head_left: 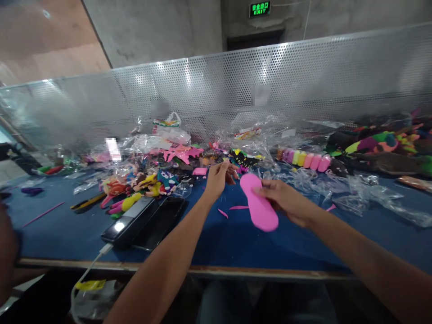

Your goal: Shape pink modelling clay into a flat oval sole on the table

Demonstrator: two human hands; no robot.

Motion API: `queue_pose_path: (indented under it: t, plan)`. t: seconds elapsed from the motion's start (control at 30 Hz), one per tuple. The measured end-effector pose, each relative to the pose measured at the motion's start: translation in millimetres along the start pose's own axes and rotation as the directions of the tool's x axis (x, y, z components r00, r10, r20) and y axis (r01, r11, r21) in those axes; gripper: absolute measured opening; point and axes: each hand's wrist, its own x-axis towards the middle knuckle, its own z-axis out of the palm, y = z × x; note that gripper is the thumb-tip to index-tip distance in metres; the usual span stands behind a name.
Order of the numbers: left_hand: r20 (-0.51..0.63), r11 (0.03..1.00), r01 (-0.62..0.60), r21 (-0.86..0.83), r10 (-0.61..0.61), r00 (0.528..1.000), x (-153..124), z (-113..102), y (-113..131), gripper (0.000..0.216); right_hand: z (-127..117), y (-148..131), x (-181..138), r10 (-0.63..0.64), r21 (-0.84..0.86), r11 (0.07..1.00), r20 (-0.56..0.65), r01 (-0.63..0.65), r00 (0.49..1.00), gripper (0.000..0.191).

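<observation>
My right hand (285,198) pinches a flat pink sole-shaped piece (259,204) between thumb and fingers, tilted above the blue table. It is narrower in the middle and rounded at both ends. To its left, my left hand (219,177) hovers with loosely curled fingers apart and nothing visible in them. Thin pink strips (239,208) lie on the tabletop below the hands. A small pink block (200,171) rests just beyond my left hand.
A phone (162,222) and a cabled dark device (130,220) lie left of my forearm. Colourful clay figures (135,193), a cutter knife (87,202) and crumpled clear plastic (357,193) cover much of the table. A row of coloured clay packs (307,160) stands before the perforated metal screen (216,94).
</observation>
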Motion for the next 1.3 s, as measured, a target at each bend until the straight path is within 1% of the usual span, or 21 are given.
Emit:
queue_pose_path:
  t: [0.03,0.1,0.17,0.2,0.23,0.3,0.37,0.4,0.43,0.47,0.53,0.57,0.6,0.67,0.77,0.83,0.93,1.0,1.1,1.2,1.3]
  plan:
    - [0.004,1.000,-0.003,0.019,0.003,1.000,1,-1,-1,0.058,0,6,-9,0.042,-0.110,0.993,0.066,-0.034,0.997,0.031]
    - [0.035,0.998,-0.004,0.066,0.002,0.999,3,0,-4,0.055,-2,19,-23,0.080,-0.346,0.937,0.098,-0.042,0.992,0.025]
    - [0.116,0.989,-0.016,0.149,-0.002,0.993,1,2,-6,0.052,-6,28,-32,0.003,-0.534,0.845,0.052,0.026,0.999,0.022]
    - [0.176,0.978,-0.030,0.205,-0.007,0.984,-1,3,-6,0.049,-7,30,-35,-0.027,-0.581,0.813,0.035,0.042,0.999,0.021]
    - [0.246,0.964,-0.048,0.261,-0.018,0.969,-3,5,-5,0.046,-8,30,-37,-0.019,-0.591,0.806,0.026,0.031,0.999,0.021]
    - [0.388,0.936,-0.086,0.340,-0.057,0.920,-7,7,-2,0.039,-9,26,-41,0.119,-0.522,0.850,0.047,-0.077,0.992,0.026]
    - [0.471,0.923,-0.098,0.372,-0.096,0.877,-10,8,2,0.035,-7,21,-42,0.260,-0.462,0.865,0.086,-0.193,0.962,0.033]
    - [0.487,0.918,-0.098,0.383,-0.110,0.866,-12,8,4,0.034,-6,19,-42,0.284,-0.489,0.848,0.093,-0.205,0.954,0.034]
    - [0.492,0.911,-0.100,0.401,-0.122,0.862,-12,7,6,0.033,-6,18,-42,0.270,-0.565,0.805,0.079,-0.180,0.960,0.032]
    - [0.491,0.898,-0.106,0.428,-0.133,0.861,-13,6,7,0.032,-6,17,-42,0.223,-0.676,0.724,0.046,-0.134,0.974,0.030]
    - [0.490,0.855,-0.136,0.501,-0.151,0.858,-13,3,10,0.030,-7,18,-43,0.066,-0.885,0.462,-0.033,-0.060,0.997,0.034]
    - [0.495,0.828,-0.157,0.538,-0.159,0.854,-14,1,10,0.028,-8,19,-44,-0.022,-0.941,0.335,-0.051,-0.041,0.998,0.038]
    - [0.499,0.800,-0.182,0.572,-0.163,0.851,-14,0,11,0.026,-8,20,-45,-0.101,-0.970,0.243,-0.044,-0.018,0.994,0.041]
    - [0.501,0.750,-0.224,0.623,-0.162,0.850,-14,-1,12,0.024,-8,24,-50,-0.207,-0.983,0.169,0.043,0.079,0.977,0.039]
    - [0.505,0.705,-0.256,0.661,-0.167,0.847,-15,1,15,0.025,-6,33,-57,-0.314,-0.955,0.135,0.211,0.264,0.925,0.034]
    - [0.538,0.686,-0.279,0.672,-0.195,0.820,-20,5,19,0.024,-5,40,-60,-0.329,-0.935,0.144,0.264,0.325,0.907,0.033]
    - [0.596,0.611,-0.363,0.703,-0.229,0.769,-38,11,28,0.021,-11,48,-60,-0.338,-0.926,0.188,0.253,0.328,0.907,0.037]
    - [0.601,0.542,-0.428,0.723,-0.188,0.777,-56,13,32,0.022,-18,52,-58,-0.344,-0.930,0.200,0.228,0.308,0.911,0.044]
    - [0.683,0.483,-0.549,0.682,-0.151,0.715,-85,12,33,0.031,-27,57,-55,-0.312,-0.934,0.186,0.239,0.306,0.920,0.052]
    - [0.659,0.458,-0.537,0.708,-0.159,0.735,-103,8,29,0.035,-32,58,-54,-0.256,-0.932,0.172,0.270,0.319,0.928,0.053]
    - [0.621,0.505,-0.479,0.718,-0.154,0.768,-104,7,27,0.032,-35,56,-55,-0.226,-0.929,0.175,0.284,0.326,0.932,0.052]
